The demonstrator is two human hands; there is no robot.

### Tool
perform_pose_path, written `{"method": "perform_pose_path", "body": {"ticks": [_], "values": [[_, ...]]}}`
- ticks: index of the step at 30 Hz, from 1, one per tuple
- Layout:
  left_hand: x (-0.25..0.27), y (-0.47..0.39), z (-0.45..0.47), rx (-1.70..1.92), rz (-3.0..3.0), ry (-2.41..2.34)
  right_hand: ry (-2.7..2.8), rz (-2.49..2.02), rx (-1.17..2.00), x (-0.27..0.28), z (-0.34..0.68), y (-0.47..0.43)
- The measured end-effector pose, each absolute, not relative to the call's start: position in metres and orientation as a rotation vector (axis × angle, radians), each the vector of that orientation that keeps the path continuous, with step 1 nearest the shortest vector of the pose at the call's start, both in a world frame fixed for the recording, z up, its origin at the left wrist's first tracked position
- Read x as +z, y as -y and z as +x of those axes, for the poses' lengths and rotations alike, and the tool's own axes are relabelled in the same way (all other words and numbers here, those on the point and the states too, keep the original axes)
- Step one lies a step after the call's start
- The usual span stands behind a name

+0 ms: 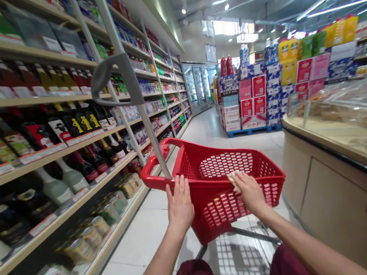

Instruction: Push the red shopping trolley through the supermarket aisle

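A red plastic shopping cart (209, 183) with a meshed basket stands sideways in front of me. My left hand (180, 204) lies on its near rim by the handle end, fingers stretched out and nothing in them. Farther right along the same rim, my right hand (249, 190) presses a small pale yellowish cloth (232, 180) against the red plastic. Most of that cloth is hidden under the fingers. A grey metal pole (154, 138) rises from the handle end of the cart, with a grey plastic loop (130, 78) on it.
Shelves of bottles and cans (47, 154) line the left side. A wooden counter with a clear cover (337, 186) stands close on the right. Beyond the cart are stacked drink boxes (253, 101) on a blue pallet (253, 130), and glass-door fridges (197, 85) farther back.
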State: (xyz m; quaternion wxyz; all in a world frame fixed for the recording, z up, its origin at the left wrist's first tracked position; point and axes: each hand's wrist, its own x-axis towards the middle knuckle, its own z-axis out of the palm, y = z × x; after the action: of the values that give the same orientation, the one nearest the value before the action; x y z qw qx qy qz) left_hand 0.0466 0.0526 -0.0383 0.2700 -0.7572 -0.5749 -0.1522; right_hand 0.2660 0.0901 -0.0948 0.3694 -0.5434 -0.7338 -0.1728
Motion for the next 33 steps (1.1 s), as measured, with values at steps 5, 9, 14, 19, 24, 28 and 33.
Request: {"method": "perform_pose_path", "body": {"ticks": [5, 9, 14, 19, 24, 28, 33], "values": [[-0.049, -0.064, 0.081, -0.355, -2.142, 1.489, 1.967, -1.297, -0.454, -0.098, 0.263, -0.089], [-0.057, -0.067, 0.091, -0.371, -2.156, 1.485, 1.886, -1.401, -0.528, -0.116, 0.317, -0.089], [-0.060, -0.066, 0.095, -0.413, -2.137, 1.562, 1.720, -1.595, -0.513, -0.130, 0.361, -0.094], [-0.062, -0.067, 0.095, -0.417, -2.133, 1.560, 1.868, -1.427, -0.479, -0.135, 0.359, -0.097], [-0.068, -0.069, 0.098, -0.450, -2.112, 1.585, 1.610, -1.649, -0.466, -0.146, 0.396, -0.095], [-0.071, -0.068, 0.109, -0.443, -2.139, 1.562, 1.783, -1.493, -0.414, -0.145, 0.394, -0.096], [-0.073, -0.068, 0.116, -0.440, -2.153, 1.575, 1.660, -1.571, -0.383, -0.143, 0.408, -0.094]]}}
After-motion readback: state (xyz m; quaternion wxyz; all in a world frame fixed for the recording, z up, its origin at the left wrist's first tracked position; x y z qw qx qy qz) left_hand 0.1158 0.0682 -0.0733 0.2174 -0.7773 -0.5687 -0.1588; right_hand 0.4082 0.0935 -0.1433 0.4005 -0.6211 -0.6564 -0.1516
